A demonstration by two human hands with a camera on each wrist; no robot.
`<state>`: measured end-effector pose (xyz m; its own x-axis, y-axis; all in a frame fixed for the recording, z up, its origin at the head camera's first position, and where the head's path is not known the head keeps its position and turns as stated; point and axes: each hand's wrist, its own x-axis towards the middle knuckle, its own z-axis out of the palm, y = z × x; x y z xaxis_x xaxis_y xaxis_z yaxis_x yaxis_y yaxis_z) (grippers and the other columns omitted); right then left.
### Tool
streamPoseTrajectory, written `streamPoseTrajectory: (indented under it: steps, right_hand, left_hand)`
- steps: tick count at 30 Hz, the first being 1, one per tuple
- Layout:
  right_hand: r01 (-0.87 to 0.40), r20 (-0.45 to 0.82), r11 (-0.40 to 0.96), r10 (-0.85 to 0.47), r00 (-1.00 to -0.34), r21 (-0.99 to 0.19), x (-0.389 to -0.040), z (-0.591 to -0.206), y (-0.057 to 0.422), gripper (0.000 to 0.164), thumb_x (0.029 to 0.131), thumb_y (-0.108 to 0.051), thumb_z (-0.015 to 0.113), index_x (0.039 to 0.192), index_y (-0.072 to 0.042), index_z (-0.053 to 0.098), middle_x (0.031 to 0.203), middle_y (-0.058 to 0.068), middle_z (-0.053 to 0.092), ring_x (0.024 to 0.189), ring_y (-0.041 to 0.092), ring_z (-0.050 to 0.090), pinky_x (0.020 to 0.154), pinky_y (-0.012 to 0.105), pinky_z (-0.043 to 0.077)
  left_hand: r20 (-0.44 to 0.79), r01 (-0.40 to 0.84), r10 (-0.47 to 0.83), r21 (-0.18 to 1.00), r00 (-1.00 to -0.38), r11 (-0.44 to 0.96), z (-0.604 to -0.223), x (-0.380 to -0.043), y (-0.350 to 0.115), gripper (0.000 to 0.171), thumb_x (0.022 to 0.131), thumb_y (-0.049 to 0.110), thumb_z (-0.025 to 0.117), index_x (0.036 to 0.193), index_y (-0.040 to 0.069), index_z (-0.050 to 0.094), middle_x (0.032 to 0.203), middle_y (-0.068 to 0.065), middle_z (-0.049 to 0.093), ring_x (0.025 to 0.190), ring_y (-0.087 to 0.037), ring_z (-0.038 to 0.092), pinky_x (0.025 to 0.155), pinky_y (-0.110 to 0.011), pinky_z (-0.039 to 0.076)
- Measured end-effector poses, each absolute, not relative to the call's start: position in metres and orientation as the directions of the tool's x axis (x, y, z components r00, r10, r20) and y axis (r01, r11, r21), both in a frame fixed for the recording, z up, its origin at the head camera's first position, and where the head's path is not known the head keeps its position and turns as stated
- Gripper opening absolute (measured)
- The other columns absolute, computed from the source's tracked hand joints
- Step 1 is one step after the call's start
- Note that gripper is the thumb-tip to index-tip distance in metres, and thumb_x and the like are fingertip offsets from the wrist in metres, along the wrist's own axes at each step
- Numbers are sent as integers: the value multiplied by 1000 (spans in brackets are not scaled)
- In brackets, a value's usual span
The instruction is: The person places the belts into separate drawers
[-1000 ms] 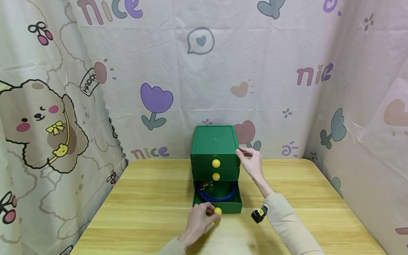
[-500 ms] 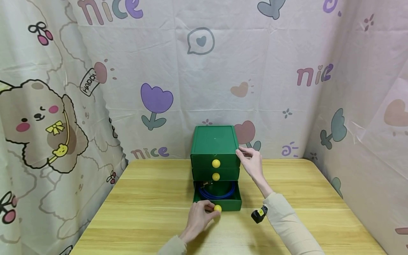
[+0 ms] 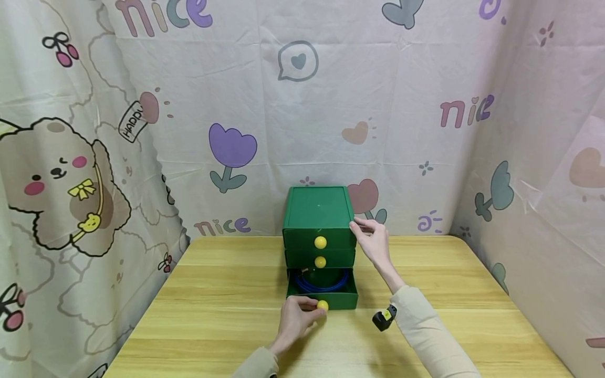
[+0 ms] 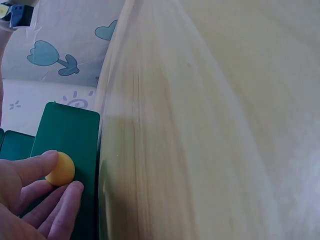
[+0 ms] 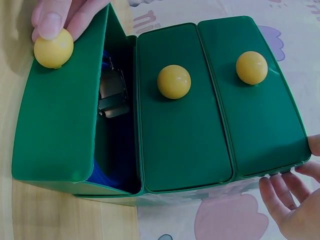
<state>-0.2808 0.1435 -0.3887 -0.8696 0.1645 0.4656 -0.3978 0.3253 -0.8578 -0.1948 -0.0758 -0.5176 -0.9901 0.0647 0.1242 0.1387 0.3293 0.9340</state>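
A green drawer cabinet (image 3: 320, 207) with yellow ball knobs stands in the head view, its bottom drawer (image 3: 347, 301) pulled partway out. My left hand (image 3: 295, 320) pinches that drawer's yellow knob (image 4: 61, 169) between thumb and fingers. Inside the drawer lies a coil of blue hose (image 3: 323, 287); a metal fitting (image 5: 113, 90) shows there in the right wrist view. My right hand (image 3: 373, 239) rests at the cabinet's top right front corner, its fingertips against the side panel and its thumb at the top edge. The upper two drawers are closed.
The cabinet stands on a wooden table (image 3: 222, 315), near its back edge. Printed curtains (image 3: 302, 131) hang behind the table and on both sides. A black wrist camera (image 3: 385, 317) sits at the right sleeve.
The bottom drawer has slid a little way into the cabinet, with my left hand moving along on its knob. Less of the metal fitting shows in the head view. My right hand has stayed put.
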Motion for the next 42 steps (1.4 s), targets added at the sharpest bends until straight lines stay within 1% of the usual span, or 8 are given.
streamPoseTrajectory:
  steps: [5,21,30,42]
  right_hand:
    - [-400,467,327,162,-869,-856,-281,-389,144,28,94,-16,70,118,-1,74,108,22,72,76,-14,58,73,9,52]
    - [-401,469,326,164,-868,-856,-280,-389,144,28,94,-16,71,118,-1,74,108,22,72,76,-14,59,73,9,52]
    - [-403,472,333,160,-867,-853,-281,-390,143,29,94,-17,71,118,-2,75,109,22,73,77,-14,59,73,9,52]
    - [-402,470,329,160,-868,-854,-280,-389,143,29,94,-17,71,118,-2,74,108,22,72,77,-14,58,74,9,52]
  left_hand:
    - [118,121,26,940,-993,320,-520,-196,-75,22,73,14,90,89,2,80,86,-11,78,74,-12,71,61,-18,57]
    - [100,94,-8,957,-995,274,-521,-197,-74,25,72,14,90,92,2,80,88,-12,79,76,-12,72,62,-15,56]
    - [75,66,-27,964,-997,257,-521,-198,-72,25,72,15,90,92,4,80,88,-10,79,77,-11,73,63,-16,56]
    - [61,44,-69,971,-996,234,-522,-203,-70,25,72,14,91,92,4,80,87,-11,79,76,-13,74,61,-18,57]
